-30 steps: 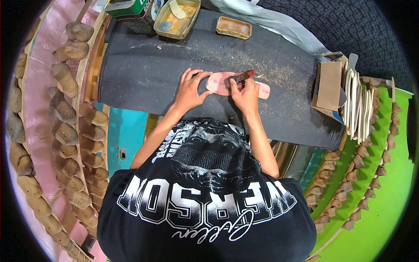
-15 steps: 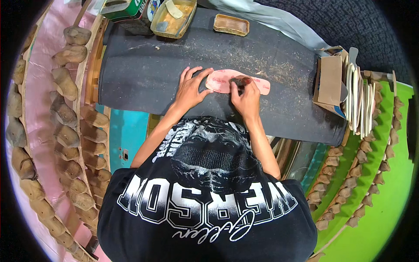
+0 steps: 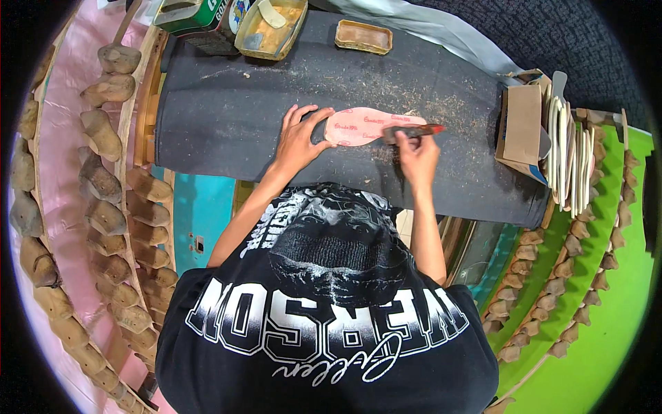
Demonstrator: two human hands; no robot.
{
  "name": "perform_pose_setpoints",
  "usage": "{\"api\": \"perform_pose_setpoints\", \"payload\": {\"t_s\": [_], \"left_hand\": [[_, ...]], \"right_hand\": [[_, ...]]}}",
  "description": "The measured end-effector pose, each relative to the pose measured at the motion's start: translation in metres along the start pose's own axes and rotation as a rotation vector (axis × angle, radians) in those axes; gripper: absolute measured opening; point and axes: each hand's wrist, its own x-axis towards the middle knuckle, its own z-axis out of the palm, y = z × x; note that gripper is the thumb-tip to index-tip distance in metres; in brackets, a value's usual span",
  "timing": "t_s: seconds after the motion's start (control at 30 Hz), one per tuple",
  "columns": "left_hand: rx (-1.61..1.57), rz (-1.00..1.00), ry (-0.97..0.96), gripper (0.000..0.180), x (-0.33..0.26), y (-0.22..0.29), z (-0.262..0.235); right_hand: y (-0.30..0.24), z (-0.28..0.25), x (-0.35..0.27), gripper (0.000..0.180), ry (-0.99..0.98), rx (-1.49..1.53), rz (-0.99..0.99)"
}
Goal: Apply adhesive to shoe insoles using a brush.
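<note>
Since a moment ago the right hand [image 3: 416, 153] has slid outward, carrying the red-tipped knife [image 3: 412, 130] to the pink insole's [image 3: 362, 125] right end. The insole lies flat on the dark desk [image 3: 227, 117]. The left hand [image 3: 298, 140], fingers spread, pins its other end. If that pressure eases, the insole could shift and the blade skid off line.

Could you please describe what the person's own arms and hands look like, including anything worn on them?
Both forearms are bare from elbow to wrist. The left hand and the right hand are bare too: no gloves, and no rings, watch or bracelets that I can make out. The black T-shirt with large white lettering has short sleeves ending at the upper arms.
</note>
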Motion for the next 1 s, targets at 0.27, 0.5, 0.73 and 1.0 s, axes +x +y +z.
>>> {"api": "perform_pose_setpoints", "payload": {"t_s": [0.27, 0.5, 0.73, 1.0], "left_hand": [[0.002, 0.024, -0.012, 0.089, 0.001, 0.008, -0.008], [0.025, 0.046, 0.031, 0.088, 0.003, 0.002, 0.0], [-0.006, 0.027, 0.001, 0.09, -0.001, 0.004, -0.007], [-0.045, 0.09, -0.039, 0.088, 0.0, 0.002, -0.008]], "right_hand": [[-0.013, 0.023, 0.0, 0.018, 0.006, -0.184, -0.394], [-0.057, 0.07, -0.026, 0.021, -0.296, 0.096, -0.405], [-0.043, 0.044, 0.011, 0.014, -0.095, -0.077, -0.412], [-0.059, 0.059, -0.011, 0.017, -0.371, 0.028, -0.421]]}}
